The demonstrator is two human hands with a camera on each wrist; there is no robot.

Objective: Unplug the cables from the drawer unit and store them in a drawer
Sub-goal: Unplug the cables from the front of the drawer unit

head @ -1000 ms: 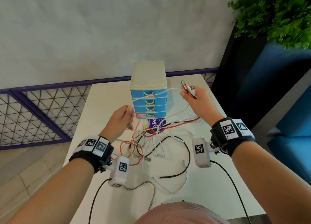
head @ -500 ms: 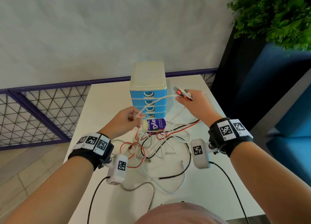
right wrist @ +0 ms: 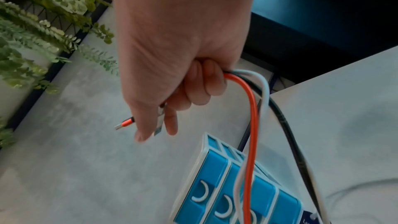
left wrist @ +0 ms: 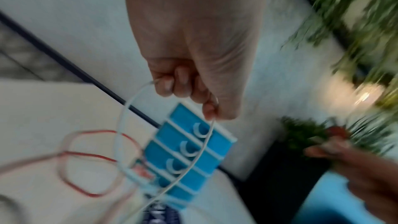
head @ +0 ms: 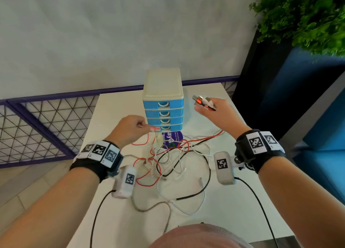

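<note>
The blue drawer unit point(head: 163, 106) with a cream top stands at the back of the white table point(head: 119, 113), all drawers closed. My left hand point(head: 141, 126) is at the lowest drawer's left and grips a thin white cable point(left wrist: 127, 108) that loops down in front of the drawers point(left wrist: 189, 151). My right hand point(head: 207, 107), raised to the right of the unit, holds a bundle of cable ends point(head: 202, 101). In the right wrist view a red cable point(right wrist: 252, 125), a white one and a black one trail down from the right hand point(right wrist: 183, 91). Tangled cables point(head: 173, 160) lie before the unit.
A purple printed packet point(head: 172, 138) lies at the foot of the drawers among the cables. A braided cable point(head: 158, 205) curls near the table's front. A purple mesh railing point(head: 46, 120) runs on the left. A green plant point(head: 308, 18) and dark blue furniture stand on the right.
The white cable that stretched between my hands across the drawer fronts no longer spans them. My left hand has drawn slightly left, fingers curled tight. The right hand stays raised with its bundle.
</note>
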